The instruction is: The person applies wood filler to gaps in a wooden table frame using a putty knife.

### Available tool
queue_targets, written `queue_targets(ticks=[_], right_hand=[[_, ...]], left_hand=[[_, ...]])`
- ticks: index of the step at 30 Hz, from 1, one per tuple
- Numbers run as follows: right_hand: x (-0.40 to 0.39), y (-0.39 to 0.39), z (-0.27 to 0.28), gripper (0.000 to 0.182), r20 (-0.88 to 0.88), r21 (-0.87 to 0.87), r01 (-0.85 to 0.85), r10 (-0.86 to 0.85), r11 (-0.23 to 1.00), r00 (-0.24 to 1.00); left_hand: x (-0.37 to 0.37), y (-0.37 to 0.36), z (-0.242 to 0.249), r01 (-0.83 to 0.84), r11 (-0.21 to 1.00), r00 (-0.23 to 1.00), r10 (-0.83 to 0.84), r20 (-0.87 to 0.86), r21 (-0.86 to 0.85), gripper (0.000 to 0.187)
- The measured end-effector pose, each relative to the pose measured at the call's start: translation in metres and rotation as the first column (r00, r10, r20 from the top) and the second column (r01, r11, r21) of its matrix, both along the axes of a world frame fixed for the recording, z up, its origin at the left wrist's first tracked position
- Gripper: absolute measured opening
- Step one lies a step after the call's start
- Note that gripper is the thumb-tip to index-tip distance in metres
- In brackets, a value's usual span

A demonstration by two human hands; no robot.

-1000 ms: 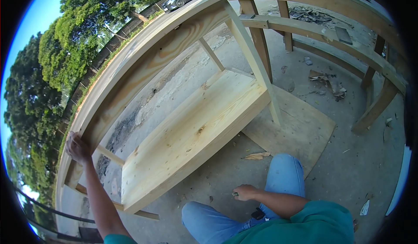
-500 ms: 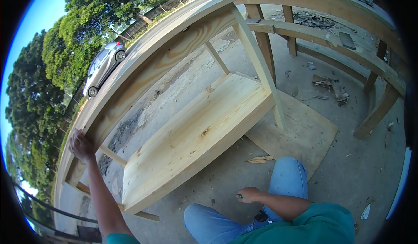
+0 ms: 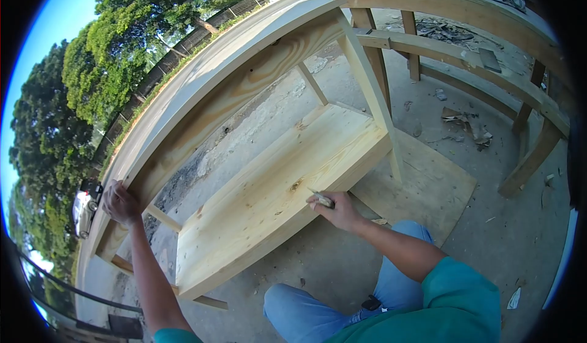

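Note:
A bare pine table frame [image 3: 244, 92] stands in front of me, with a wide lower shelf board [image 3: 275, 190]. My left hand [image 3: 120, 203] grips the front top rail near its left corner. Over the shelf's front edge, my right hand [image 3: 335, 210] is closed around a small pencil-like tool [image 3: 320, 197] whose tip rests on the board. My knees in blue jeans [image 3: 318, 306] are just below the shelf.
A second wooden frame [image 3: 465, 49] stands at the right. A flat plywood sheet [image 3: 428, 187] lies on the concrete under the table leg [image 3: 373, 92]. Wood scraps [image 3: 468, 123] litter the floor. A car [image 3: 82, 205] passes on the road at left.
My right hand has risen from near my knee to the shelf's front edge, carrying the small tool. The left hand stays on the rail. The car has moved down the road to the left.

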State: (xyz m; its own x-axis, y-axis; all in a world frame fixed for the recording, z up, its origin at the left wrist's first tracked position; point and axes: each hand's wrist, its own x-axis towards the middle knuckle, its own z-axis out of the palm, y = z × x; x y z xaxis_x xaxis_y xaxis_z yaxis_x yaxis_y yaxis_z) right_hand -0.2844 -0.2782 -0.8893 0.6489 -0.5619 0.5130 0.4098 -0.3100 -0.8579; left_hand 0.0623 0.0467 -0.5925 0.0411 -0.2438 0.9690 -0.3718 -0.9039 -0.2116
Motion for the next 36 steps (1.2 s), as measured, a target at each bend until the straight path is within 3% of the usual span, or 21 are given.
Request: queue_targets(ticks=[1, 2, 3, 4, 5, 8, 11, 14, 20, 36], right_hand=[[-0.003, -0.023, 0.063, 0.020, -0.059, 0.012, 0.039, -0.039, 0.999, 0.998], [0.009, -0.049, 0.095, 0.017, 0.225, -0.165, 0.193, -0.154, 0.967, 0.962], [0.013, -0.075, 0.126, 0.019, 0.248, -0.356, 0.367, -0.292, 0.859, 0.924], [0.016, -0.086, 0.158, 0.027, 0.332, -0.397, 0.481, -0.367, 0.781, 0.869], [0.018, -0.098, 0.179, 0.036, 0.315, -0.461, 0.562, -0.465, 0.687, 0.827], [0.040, -0.136, 0.200, 0.058, 0.385, -0.563, 0.647, -0.530, 0.514, 0.756], [0.047, -0.153, 0.207, 0.066, 0.246, -0.664, 0.586, -0.604, 0.464, 0.758], [0.044, -0.151, 0.214, 0.068, 0.215, -0.666, 0.563, -0.596, 0.490, 0.773], [0.041, -0.155, 0.211, 0.071, 0.202, -0.722, 0.545, -0.624, 0.426, 0.755], [0.042, -0.163, 0.224, 0.065, 0.191, -0.732, 0.512, -0.585, 0.451, 0.788]], left_hand=[[-0.010, -0.004, 0.000, 0.005, 1.000, 1.000, -0.005, -0.029, -0.016, 0.041], [-0.016, -0.006, 0.002, 0.009, 0.999, 0.998, -0.011, -0.057, -0.034, 0.042], [-0.015, -0.006, 0.002, 0.050, 0.999, 0.998, -0.050, 0.025, -0.012, 0.042], [-0.018, -0.007, 0.003, 0.062, 0.998, 0.998, -0.062, 0.017, -0.024, 0.042], [-0.023, -0.009, 0.003, 0.074, 0.997, 0.997, -0.073, 0.007, -0.037, 0.042], [-0.034, -0.010, 0.000, 0.092, 0.995, 0.996, -0.092, 0.000, -0.046, 0.043], [-0.039, -0.006, -0.003, 0.111, 0.993, 0.994, -0.112, -0.018, -0.043, 0.044], [-0.048, -0.009, -0.001, 0.130, 0.991, 0.991, -0.131, -0.030, -0.044, 0.045], [-0.050, -0.005, -0.002, 0.118, 0.992, 0.991, -0.120, -0.051, -0.042, 0.040], [-0.044, -0.006, -0.002, 0.124, 0.992, 0.992, -0.124, -0.010, -0.025, 0.043]])
